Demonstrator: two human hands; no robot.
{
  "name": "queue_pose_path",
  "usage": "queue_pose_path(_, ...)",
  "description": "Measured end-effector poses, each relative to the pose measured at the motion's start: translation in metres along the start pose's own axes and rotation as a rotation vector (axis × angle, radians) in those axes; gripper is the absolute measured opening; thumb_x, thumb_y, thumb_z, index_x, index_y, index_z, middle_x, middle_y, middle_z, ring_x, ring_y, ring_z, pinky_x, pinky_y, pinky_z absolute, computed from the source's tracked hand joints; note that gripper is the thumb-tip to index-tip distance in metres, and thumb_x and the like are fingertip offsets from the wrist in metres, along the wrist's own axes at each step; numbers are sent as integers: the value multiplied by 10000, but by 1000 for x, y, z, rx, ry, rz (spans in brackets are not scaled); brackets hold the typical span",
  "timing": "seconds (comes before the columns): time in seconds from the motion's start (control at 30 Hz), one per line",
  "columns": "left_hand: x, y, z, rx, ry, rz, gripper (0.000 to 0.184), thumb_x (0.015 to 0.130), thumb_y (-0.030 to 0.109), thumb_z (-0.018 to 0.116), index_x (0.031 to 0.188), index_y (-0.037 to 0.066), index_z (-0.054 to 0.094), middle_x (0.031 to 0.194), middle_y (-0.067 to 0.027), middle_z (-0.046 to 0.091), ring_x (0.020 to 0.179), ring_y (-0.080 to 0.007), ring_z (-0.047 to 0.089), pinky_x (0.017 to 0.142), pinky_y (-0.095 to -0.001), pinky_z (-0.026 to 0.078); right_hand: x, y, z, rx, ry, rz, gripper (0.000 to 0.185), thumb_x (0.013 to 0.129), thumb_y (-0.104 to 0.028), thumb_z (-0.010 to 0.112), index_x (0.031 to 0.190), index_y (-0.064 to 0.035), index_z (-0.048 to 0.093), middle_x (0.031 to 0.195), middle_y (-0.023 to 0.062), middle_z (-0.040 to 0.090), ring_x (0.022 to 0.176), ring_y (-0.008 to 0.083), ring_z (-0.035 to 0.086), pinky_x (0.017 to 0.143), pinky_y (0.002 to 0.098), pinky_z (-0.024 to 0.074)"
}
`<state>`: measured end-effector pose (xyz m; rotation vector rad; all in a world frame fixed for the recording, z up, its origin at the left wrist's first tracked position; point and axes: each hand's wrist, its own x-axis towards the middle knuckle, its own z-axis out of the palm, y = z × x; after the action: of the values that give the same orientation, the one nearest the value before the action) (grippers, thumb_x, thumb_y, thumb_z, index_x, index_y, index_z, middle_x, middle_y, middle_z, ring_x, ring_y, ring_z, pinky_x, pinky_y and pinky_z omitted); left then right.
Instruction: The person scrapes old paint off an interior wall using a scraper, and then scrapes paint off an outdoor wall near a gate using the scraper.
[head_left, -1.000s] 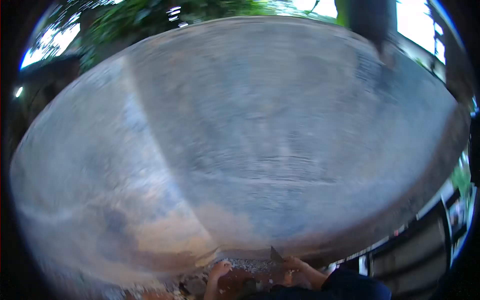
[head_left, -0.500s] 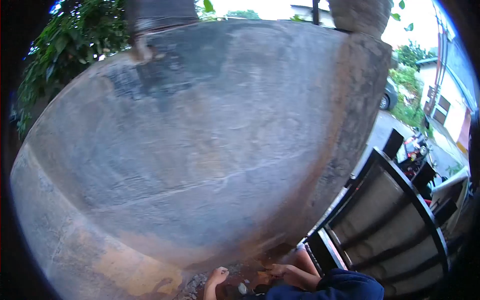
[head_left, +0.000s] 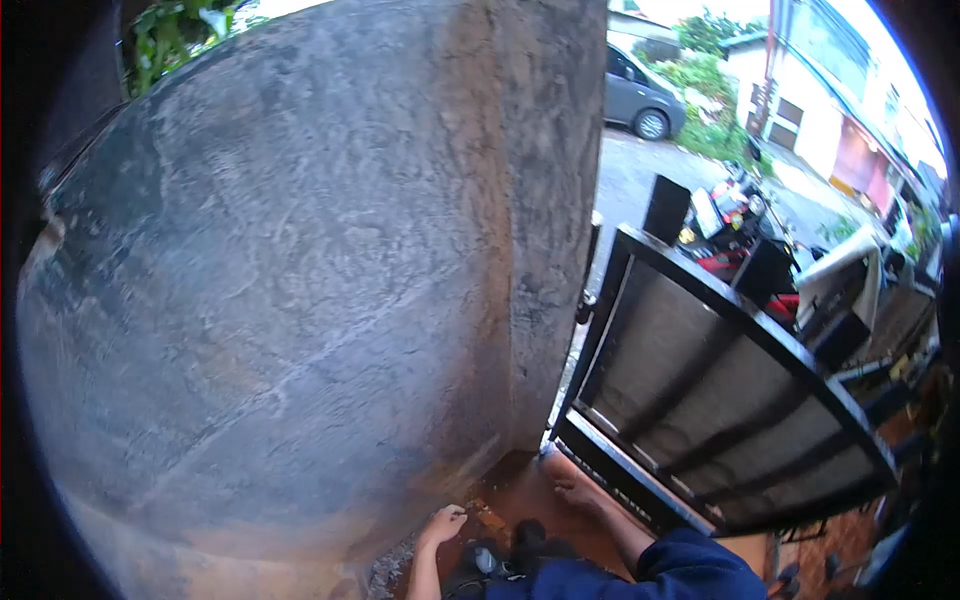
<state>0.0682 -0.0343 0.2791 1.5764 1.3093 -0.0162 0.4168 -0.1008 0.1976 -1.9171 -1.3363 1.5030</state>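
Observation:
My left hand (head_left: 445, 524) is low in the head view, its fingers curled together near the foot of the grey plastered wall (head_left: 330, 250). Whatever it may hold is too small to make out. My right hand (head_left: 575, 488) reaches toward the corner between the wall and the dark gate (head_left: 700, 380), its fingers bent; what they hold is not clear. Beneath and between the hands lies reddish-brown ground (head_left: 515, 490) with an orange-brown piece (head_left: 490, 517) on it. Grey rubble (head_left: 388, 568) lies at the wall's foot, left of my left hand.
The black-framed gate stands close on my right. Beyond it are a motorcycle (head_left: 735, 210), a grey car (head_left: 642, 98) and a road (head_left: 640, 170). Leaves (head_left: 175, 45) hang over the wall at the upper left.
The view has swung right, bringing the wall's end, gate and road further in. The triangular blade seen at my right hand a second ago is no longer distinguishable. My right hand reaches further forward.

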Motion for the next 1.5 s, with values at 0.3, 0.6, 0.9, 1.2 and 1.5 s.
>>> queue_pose_path(0.3,15,6,0,281,-316,254,362,823,303,560,1099,70,588,1032,-167,630,993,-308,592,853,-395,458,-110,-78,68,370,248,410,408,890,-344,526,1279,-220,505,776,21,578,581,79,484,453,228,406)
queue_pose_path(0.6,30,19,-21,131,-167,520,275,847,225,518,1063,72,594,1026,-170,622,995,-335,575,862,-405,449,-109,-117,99,384,237,141,392,927,-377,461,1216,-125,543,725,-16,511,561,72,449,416,211,361)
queue_pose_path(0.9,32,38,-27,130,-115,497,270,831,197,533,1049,50,592,1035,-181,616,1000,-347,569,865,-407,447,-163,-159,45,411,299,244,401,916,-413,470,1076,-69,600,667,-20,490,524,50,428,408,211,319)
queue_pose_path(1.2,21,42,9,248,-245,500,288,842,243,509,1052,68,601,1042,-152,623,993,-324,581,864,-403,453,-164,-292,-69,467,273,-353,290,946,-330,452,839,-74,534,638,-29,476,546,46,466,476,197,404)
queue_pose_path(1.5,-25,81,38,131,-16,521,271,852,220,514,1076,88,589,1046,-151,618,1001,-322,576,870,-401,450,-194,-324,-124,670,-26,-414,245,938,-298,465,875,-63,491,645,-12,463,453,63,441,386,180,338)
